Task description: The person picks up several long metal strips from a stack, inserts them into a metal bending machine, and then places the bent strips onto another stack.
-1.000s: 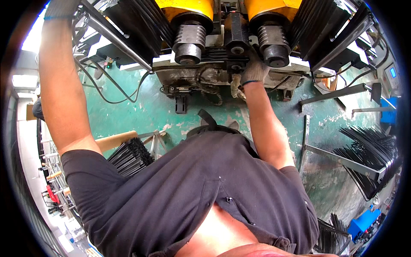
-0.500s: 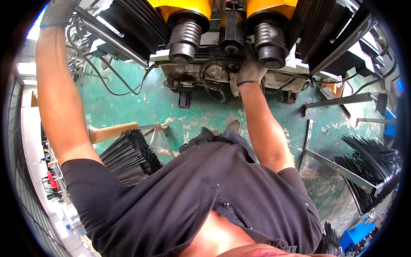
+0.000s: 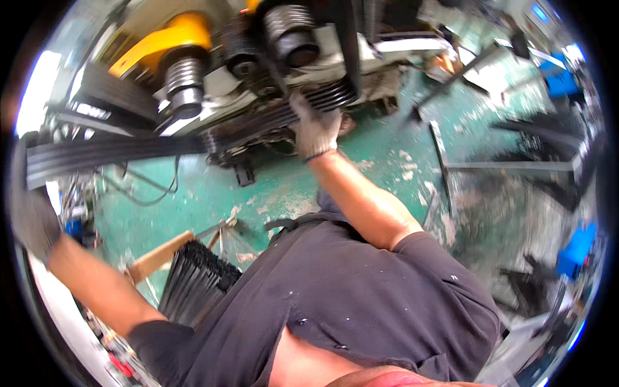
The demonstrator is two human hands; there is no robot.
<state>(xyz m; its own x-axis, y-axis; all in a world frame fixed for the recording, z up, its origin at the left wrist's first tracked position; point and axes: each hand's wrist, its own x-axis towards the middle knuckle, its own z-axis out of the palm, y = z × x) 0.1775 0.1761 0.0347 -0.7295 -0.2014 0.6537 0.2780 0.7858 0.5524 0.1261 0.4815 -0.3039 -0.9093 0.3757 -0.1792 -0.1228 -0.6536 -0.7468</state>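
Note:
A bundle of thin black rods [image 3: 122, 153], bent at its ends, stretches across the front of a machine. My right hand [image 3: 317, 129], in a pale knit glove, is closed around the bundle near its right bend, thumb on the near side and fingers hidden beneath. At the far left, my gloved left hand [image 3: 37, 219] grips the bundle's bent left end; motion blurs it and its fingers barely show. Just beyond the bundle stand two ribbed metal cylinders, the left one [image 3: 185, 87] and the right one [image 3: 291, 37], under yellow machine parts [image 3: 177, 40].
Black rods [image 3: 200, 277] lie on a wooden-edged stand [image 3: 158, 257] by my left side. A metal rack bar [image 3: 512, 166] with more blurred dark rods [image 3: 548, 138] is on the right. Cables [image 3: 145, 193] hang under the machine above the worn green floor [image 3: 284, 193].
My left hand has come down from the upper left, and the rods now stretch across in front of the machine. My right hand holds them. The view has turned and shifted.

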